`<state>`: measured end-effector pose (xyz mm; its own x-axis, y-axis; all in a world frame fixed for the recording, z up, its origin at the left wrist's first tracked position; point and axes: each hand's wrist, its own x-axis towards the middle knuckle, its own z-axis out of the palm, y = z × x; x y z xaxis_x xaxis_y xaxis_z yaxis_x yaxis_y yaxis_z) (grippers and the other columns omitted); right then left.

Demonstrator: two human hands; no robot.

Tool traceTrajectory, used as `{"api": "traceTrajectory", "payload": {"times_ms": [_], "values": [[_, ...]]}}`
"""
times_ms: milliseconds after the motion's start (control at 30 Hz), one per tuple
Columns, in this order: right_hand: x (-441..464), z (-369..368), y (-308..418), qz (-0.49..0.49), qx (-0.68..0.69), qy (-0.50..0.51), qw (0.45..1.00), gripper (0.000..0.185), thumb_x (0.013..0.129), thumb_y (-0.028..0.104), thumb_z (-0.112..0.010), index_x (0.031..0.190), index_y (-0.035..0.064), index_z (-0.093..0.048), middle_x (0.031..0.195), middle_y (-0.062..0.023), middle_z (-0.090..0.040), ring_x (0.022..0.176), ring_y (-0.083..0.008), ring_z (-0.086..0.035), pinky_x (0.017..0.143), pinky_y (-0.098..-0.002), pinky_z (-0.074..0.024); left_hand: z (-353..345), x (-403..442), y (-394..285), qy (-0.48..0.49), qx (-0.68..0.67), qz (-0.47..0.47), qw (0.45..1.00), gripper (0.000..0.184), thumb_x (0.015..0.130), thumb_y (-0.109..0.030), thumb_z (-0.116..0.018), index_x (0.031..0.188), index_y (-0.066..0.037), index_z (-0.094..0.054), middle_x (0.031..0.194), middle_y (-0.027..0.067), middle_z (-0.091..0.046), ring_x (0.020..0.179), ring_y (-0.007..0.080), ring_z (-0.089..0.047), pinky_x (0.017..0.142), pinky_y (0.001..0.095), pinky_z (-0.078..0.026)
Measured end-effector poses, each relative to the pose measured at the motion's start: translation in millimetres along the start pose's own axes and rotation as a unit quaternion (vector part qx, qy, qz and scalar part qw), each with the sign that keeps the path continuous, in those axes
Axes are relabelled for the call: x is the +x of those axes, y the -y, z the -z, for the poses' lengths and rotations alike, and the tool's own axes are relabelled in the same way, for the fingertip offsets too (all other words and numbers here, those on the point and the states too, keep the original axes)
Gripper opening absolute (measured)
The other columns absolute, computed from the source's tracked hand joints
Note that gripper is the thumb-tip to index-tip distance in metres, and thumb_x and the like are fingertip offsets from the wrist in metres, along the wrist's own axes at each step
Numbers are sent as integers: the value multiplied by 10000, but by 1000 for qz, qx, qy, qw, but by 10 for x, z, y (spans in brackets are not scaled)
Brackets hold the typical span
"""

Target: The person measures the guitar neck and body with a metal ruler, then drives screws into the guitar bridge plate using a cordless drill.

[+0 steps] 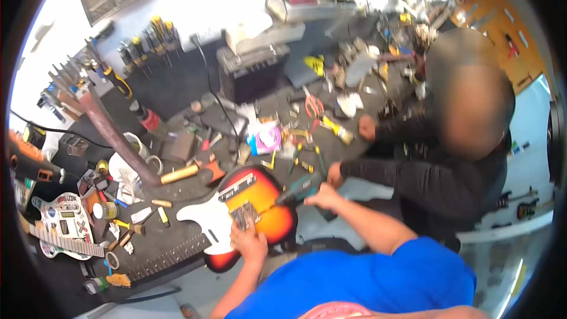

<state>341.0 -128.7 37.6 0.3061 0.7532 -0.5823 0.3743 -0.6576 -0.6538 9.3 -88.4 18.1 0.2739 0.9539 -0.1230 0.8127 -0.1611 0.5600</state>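
A sunburst electric guitar (274,224) with a white pickguard (201,211) lies on the dark workbench, its neck pointing to the lower left. My left hand (249,241) rests on the guitar body, its fingers at a metal bridge plate (244,215). To the right, my right hand (323,196) is wrapped round a dark green power driver (302,189), whose tip points left towards the guitar body beside the bridge plate. Whether the tip touches anything is too blurred to tell.
A person in a dark top (437,183) stands at the right, hands near the bench edge. A hammer (180,173), red-handled pliers (313,105), a small amplifier (251,74) and a sticker-covered guitar (66,224) lie around, with many loose tools.
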Motion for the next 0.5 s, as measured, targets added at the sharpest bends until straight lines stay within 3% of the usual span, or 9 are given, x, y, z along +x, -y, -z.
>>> {"api": "traceTrajectory", "payload": {"times_ms": [33,67,200,300,333,400,500], "values": [[-126,-15,159,-122,-44,-12,992,432,771,265,-916,1082,-3,-782,995,-96,-785,896,-197,-708,868,-386,-556,63,-27,26,14,-8,-3,1000,576,815,-202,-707,1390,-176,-702,1568,283,-361,1382,486,-386,1121,628,-307],[-47,-33,56,-184,-14,7,983,425,774,237,-906,1099,-2,-771,1004,-82,-784,934,-182,-703,911,-371,-545,107,-15,-6,20,-26,12,999,551,831,-206,-691,1381,-174,-706,1598,279,-327,1404,485,-360,1122,645,-286],[-89,-121,-39,-20,20,-56,998,455,759,184,-903,1161,25,-759,1052,-65,-780,963,-178,-702,921,-357,-544,97,-13,24,40,-29,22,999,543,815,-200,-712,1356,-157,-713,1612,285,-309,1403,494,-357,1108,667,-296],[83,-150,-297,-57,24,-44,997,424,775,146,-908,1149,15,-759,1054,-58,-774,948,-168,-706,885,-353,-556,35,0,66,27,-13,7,1000,558,806,-201,-725,1362,-163,-708,1594,286,-333,1381,492,-379,1093,654,-328],[120,-132,-424,-97,43,-20,994,407,777,150,-915,1128,13,-760,1037,-63,-773,921,-171,-711,853,-359,-563,-52,4,205,-7,-18,-49,999,562,811,-213,-728,1370,-167,-700,1579,291,-355,1358,494,-405,1073,637,-363],[35,-157,-242,-77,88,-11,993,393,780,147,-924,1110,16,-758,1020,-74,-774,890,-187,-725,814,-363,-579,128,-100,30,18,14,9,1000,549,820,-231,-728,1367,-184,-701,1528,283,-399,1325,483,-431,1059,618,-380],[92,-231,-243,150,175,-66,971,399,780,132,-925,1125,28,-752,1019,-81,-782,923,-206,-746,864,-363,-596,-20,-50,88,16,34,-2,999,594,815,-259,-732,1405,-217,-680,1495,267,-407,1329,464,-428,1077,648,-355]]}}
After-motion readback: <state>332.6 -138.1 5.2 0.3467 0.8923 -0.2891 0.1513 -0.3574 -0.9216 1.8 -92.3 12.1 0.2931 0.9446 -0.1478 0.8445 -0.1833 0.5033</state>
